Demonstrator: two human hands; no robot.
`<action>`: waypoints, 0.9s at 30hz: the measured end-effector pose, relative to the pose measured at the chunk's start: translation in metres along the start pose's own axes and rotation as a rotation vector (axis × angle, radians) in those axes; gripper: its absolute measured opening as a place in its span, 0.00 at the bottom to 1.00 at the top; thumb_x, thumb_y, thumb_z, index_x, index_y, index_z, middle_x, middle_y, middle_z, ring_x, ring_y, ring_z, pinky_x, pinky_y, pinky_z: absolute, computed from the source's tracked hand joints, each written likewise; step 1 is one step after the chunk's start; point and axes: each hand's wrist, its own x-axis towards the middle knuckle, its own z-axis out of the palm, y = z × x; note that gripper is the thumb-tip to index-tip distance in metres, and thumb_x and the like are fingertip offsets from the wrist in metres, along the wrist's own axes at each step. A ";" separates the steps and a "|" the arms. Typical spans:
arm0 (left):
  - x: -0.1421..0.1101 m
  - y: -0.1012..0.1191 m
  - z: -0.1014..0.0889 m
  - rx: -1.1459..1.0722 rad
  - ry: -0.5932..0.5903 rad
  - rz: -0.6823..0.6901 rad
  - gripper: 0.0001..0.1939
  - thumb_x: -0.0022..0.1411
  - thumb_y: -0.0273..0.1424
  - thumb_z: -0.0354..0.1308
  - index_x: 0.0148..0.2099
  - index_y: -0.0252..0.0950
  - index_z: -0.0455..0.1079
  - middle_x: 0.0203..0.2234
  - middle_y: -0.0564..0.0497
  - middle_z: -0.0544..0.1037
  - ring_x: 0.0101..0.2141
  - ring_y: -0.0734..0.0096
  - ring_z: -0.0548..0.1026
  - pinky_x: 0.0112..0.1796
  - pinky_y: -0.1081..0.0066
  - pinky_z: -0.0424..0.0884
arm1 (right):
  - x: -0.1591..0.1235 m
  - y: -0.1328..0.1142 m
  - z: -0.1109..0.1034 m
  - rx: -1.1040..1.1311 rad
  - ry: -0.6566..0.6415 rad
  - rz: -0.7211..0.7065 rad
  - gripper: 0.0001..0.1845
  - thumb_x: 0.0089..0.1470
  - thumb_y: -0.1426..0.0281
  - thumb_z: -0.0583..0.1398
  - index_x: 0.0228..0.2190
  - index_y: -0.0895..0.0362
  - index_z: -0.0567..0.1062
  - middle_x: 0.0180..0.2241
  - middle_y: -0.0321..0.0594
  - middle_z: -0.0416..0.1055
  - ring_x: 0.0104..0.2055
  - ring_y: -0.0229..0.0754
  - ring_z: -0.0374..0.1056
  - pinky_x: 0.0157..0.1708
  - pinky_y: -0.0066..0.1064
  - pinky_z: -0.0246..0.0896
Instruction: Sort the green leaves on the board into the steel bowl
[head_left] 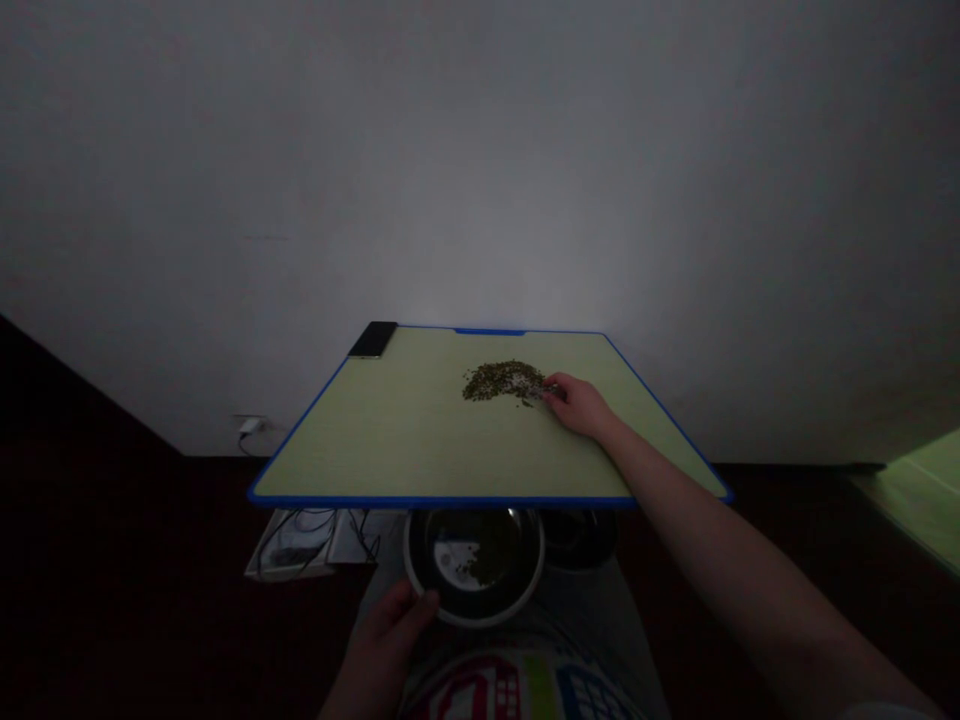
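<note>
The seed heap (499, 381) runs left-to-right — right hand (576, 404) nearly closed at its right end (on what, I can't tell), left hand (390, 632) gripping the metal bowl (484, 606).

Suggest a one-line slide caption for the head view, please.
Right grip at the pile on the table; left grip on the bowl.

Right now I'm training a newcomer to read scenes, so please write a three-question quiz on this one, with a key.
1. Which of the hands is on the rim of the bowl?
2. True or false: the dark slab lies at the far left corner of the tabletop.
3. The right hand has its fingertips at:
a) the bowl
b) the pile of small bits
c) the dark slab

Key: 1. the left hand; 2. true; 3. b
</note>
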 end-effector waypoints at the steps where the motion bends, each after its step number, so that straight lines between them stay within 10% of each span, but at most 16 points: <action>1: 0.001 -0.001 -0.001 -0.010 -0.003 -0.011 0.16 0.43 0.37 0.70 0.36 0.37 0.78 0.32 0.47 0.86 0.42 0.49 0.80 0.44 0.58 0.75 | 0.000 0.000 0.000 -0.004 0.003 -0.005 0.14 0.57 0.66 0.57 0.43 0.56 0.74 0.26 0.38 0.73 0.27 0.39 0.64 0.28 0.28 0.51; 27: 0.006 -0.005 -0.004 -0.029 -0.005 -0.044 0.16 0.43 0.37 0.69 0.35 0.37 0.76 0.30 0.47 0.86 0.40 0.50 0.81 0.42 0.59 0.75 | 0.010 -0.005 0.003 -0.077 -0.037 -0.101 0.15 0.59 0.65 0.56 0.46 0.55 0.74 0.29 0.40 0.75 0.30 0.40 0.67 0.31 0.28 0.54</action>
